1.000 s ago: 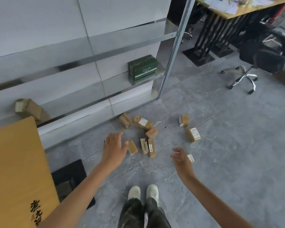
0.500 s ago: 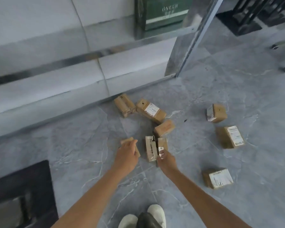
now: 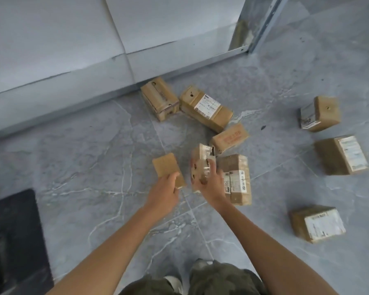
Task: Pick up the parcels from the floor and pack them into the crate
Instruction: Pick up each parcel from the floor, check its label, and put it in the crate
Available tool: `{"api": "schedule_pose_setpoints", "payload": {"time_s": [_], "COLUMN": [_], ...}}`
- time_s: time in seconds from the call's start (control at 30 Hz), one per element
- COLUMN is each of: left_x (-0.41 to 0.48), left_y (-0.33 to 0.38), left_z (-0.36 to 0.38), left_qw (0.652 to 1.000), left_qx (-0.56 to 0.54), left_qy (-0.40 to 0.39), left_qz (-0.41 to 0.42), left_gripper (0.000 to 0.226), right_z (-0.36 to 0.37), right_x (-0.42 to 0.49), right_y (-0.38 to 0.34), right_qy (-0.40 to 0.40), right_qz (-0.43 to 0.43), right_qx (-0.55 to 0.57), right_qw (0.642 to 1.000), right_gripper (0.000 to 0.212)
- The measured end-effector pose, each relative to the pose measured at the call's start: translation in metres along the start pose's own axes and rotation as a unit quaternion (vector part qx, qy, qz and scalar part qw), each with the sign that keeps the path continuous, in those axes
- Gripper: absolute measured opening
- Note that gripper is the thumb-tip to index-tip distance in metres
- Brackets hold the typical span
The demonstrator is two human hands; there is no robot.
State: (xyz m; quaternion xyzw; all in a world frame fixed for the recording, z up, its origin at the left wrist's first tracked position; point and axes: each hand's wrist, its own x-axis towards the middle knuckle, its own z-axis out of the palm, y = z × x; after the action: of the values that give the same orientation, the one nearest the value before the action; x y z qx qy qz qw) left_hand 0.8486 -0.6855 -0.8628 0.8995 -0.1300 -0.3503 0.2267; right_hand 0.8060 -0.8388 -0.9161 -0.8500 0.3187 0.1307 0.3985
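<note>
— Nine parcels show on the grey floor (image 3: 94, 158), all brown cardboard. Where are the hands?

— Both reach down to the middle of the heap. The left hand (image 3: 164, 193) has its grip clamped on a plain parcel (image 3: 166, 169) with no label showing; the fingers wrap its near end. The right hand (image 3: 209, 184) is closed around a taped parcel (image 3: 201, 160) just beside it, thumb over the top face.

— Are those two lifted?

— I cannot tell; they may be touching the floor or just clear of it.

— And the others?

— A labelled parcel (image 3: 237, 179) lies right against the right hand, on its far side. Behind that sits one with red print (image 3: 230, 138). Further back, near the base of the white wall (image 3: 73, 50), a scuffed parcel (image 3: 159, 99) lies touching a long parcel (image 3: 207, 108) with a white label. Three more lie well apart on the right: one tipped on edge (image 3: 320, 112), one with a label on its right face (image 3: 339, 156), and one nearest the person (image 3: 316, 223).

— Is the crate visible?

— Only a dark shape (image 3: 11, 241) at the lower left edge; I cannot say what it is. A metal shelf post (image 3: 262, 24) stands at the upper right, and the person's olive trousers (image 3: 213, 277) show at the bottom.
</note>
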Motion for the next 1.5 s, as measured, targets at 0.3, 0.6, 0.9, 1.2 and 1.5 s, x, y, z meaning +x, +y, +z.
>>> {"api": "schedule_pose_setpoints", "payload": {"time_s": [0.3, 0.6, 0.9, 1.2, 1.5], "left_x": [-0.158, -0.362, -0.516, -0.644, -0.758], "left_y": [0.146, 0.299, 0.34, 0.338, 0.322], "left_z": [-0.23, -0.472, -0.54, -0.512, -0.441], "left_qw": [0.95, 0.941, 0.941, 0.861, 0.786], "left_qx": [-0.303, -0.325, -0.243, -0.455, -0.473], "left_qy": [0.05, 0.055, 0.189, 0.2, 0.364], "left_qz": [-0.062, 0.073, 0.143, 0.113, 0.162], "left_gripper": [0.109, 0.095, 0.08, 0.046, 0.026], "right_z": [-0.272, -0.472, -0.529, -0.531, -0.512], "right_x": [-0.168, -0.342, -0.474, -0.569, -0.671], "right_y": [-0.194, -0.414, -0.496, -0.485, -0.455], "right_qy": [-0.125, -0.046, 0.033, -0.003, -0.227], "right_qz": [-0.041, -0.111, -0.215, -0.386, -0.284], "right_qx": [0.318, 0.33, 0.282, 0.179, 0.299], "right_qw": [0.939, 0.936, 0.934, 0.905, 0.882], "right_gripper": [0.024, 0.062, 0.051, 0.1, 0.074]}}
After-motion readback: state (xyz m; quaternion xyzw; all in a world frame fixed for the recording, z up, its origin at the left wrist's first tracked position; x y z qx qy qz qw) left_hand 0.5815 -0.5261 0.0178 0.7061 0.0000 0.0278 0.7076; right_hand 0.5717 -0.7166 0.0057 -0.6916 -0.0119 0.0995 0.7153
